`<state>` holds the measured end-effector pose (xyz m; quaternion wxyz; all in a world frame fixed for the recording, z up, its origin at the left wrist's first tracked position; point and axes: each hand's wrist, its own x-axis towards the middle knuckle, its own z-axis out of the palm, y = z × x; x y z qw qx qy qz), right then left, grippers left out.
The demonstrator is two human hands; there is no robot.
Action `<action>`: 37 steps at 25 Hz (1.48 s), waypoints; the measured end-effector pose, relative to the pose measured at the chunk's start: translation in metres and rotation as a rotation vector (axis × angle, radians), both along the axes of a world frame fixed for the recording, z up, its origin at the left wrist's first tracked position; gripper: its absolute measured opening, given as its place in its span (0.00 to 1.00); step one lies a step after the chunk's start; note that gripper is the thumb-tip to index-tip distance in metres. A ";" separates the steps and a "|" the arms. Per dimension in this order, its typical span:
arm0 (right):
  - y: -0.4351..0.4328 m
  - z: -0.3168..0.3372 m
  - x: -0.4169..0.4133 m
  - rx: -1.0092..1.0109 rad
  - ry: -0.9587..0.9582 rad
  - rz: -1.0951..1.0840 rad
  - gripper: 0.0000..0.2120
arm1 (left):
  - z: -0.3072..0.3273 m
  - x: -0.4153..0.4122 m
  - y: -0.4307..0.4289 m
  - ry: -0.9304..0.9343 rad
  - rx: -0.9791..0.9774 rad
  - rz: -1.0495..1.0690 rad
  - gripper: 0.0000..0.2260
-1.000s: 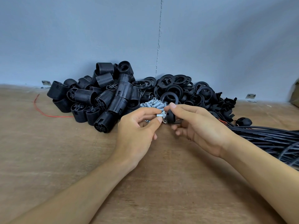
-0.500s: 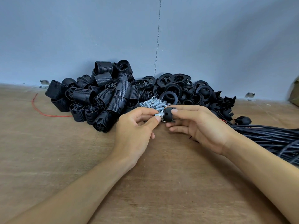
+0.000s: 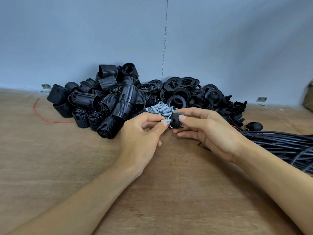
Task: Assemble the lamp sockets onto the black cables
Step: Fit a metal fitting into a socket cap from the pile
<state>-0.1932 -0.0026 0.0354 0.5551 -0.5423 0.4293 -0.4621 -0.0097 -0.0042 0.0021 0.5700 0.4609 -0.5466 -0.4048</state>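
centrally, socket cap (image 3: 175, 121) pinched by right hand (image 3: 211, 134), left hand (image 3: 140, 135) pinching screw (image 3: 165, 123) beside it

I am recording ribbed black socket bodies (image 3: 105, 102) far left, black rings (image 3: 179, 92) far right, and silver threaded screws (image 3: 160, 110) between. I am holding a black cap (image 3: 176, 120) against a silver screw (image 3: 165, 122). Black cables (image 3: 279, 141) right, red wire (image 3: 59, 122) left, brown-grained table (image 3: 50, 158).

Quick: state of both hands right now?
Left hand: pinching small silver threaded metal fitting.
Right hand: gripping black domed plastic cap.
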 end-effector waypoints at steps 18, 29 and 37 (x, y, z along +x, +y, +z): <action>0.003 0.007 0.005 0.058 0.161 -0.028 0.23 | 0.001 0.002 0.002 -0.016 -0.050 -0.048 0.08; 0.003 0.005 0.002 -0.067 0.110 -0.011 0.13 | 0.001 0.002 0.001 0.010 -0.039 -0.074 0.06; 0.005 0.006 0.006 -0.020 0.125 -0.042 0.16 | 0.003 0.003 0.003 -0.029 -0.062 -0.102 0.10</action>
